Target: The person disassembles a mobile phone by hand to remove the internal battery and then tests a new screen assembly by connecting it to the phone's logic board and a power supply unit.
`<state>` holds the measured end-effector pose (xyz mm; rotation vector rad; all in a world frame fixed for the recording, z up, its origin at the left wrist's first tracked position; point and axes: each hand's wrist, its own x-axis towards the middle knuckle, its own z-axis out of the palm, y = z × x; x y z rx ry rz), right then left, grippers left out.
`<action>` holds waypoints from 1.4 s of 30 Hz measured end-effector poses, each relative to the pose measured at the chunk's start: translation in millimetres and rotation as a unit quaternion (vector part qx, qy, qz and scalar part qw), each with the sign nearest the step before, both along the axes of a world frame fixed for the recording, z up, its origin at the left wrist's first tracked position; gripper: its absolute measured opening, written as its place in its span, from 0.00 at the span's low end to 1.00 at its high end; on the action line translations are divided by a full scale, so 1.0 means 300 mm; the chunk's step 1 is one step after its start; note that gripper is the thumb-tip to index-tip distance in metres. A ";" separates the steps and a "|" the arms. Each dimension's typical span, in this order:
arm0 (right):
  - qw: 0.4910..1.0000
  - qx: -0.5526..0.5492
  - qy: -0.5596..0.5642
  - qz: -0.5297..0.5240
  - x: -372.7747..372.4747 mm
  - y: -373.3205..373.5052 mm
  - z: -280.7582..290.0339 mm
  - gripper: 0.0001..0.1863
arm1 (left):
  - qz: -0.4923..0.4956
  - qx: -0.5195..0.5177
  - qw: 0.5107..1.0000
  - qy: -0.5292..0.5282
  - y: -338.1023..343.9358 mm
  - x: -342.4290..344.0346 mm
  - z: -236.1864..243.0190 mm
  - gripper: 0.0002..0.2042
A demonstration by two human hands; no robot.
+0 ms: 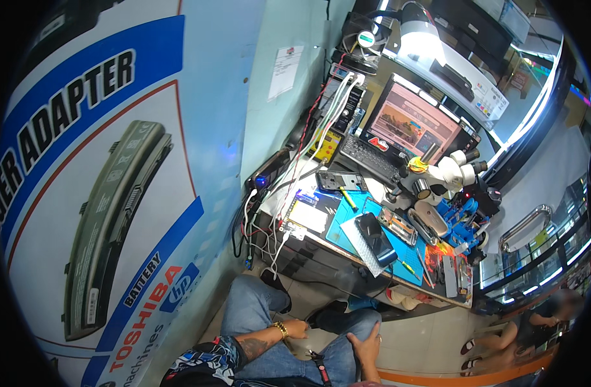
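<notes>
My left hand (297, 329), below a gold bracelet (282, 330), rests by my inner left thigh with its fingers curled in and nothing visible in them. My right hand (366, 347) lies over my right knee (360, 320), thumb apart from the fingers, a ring on one finger. A dark strap with a metal clip (319, 367) hangs down between my thighs. Both hands are away from the workbench, where a dark smartphone (375, 237) lies partly on a white pad (360, 248) over a blue work mat (340, 227).
On the bench stand a laptop (411, 119), a microscope (447, 174), a lit lamp (419, 39) and a yellow-fronted device (326, 147). An opened phone frame (342, 181) lies near tangled cables (276, 235). A large poster (115, 213) covers the left wall. Someone (534, 322) sits at far right.
</notes>
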<state>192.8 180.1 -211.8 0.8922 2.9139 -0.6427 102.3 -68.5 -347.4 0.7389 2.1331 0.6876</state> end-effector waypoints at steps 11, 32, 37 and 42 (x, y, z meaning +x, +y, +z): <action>1.000 0.019 -0.003 0.005 -0.130 0.001 0.021 0.61 | -0.011 -0.019 1.000 -0.022 -0.015 -0.055 -0.114 0.27; 0.999 0.030 -0.018 -0.007 -0.122 -0.014 0.040 0.60 | 0.031 -0.032 0.996 -0.075 -0.020 -0.056 0.016 0.28; 0.999 0.016 -0.031 -0.005 -0.134 -0.013 0.045 0.60 | 0.040 0.000 0.999 -0.025 -0.028 -0.050 -0.024 0.28; 1.000 0.015 -0.020 -0.009 -0.130 -0.021 0.032 0.60 | 0.057 -0.005 0.997 -0.061 -0.036 -0.048 -0.020 0.27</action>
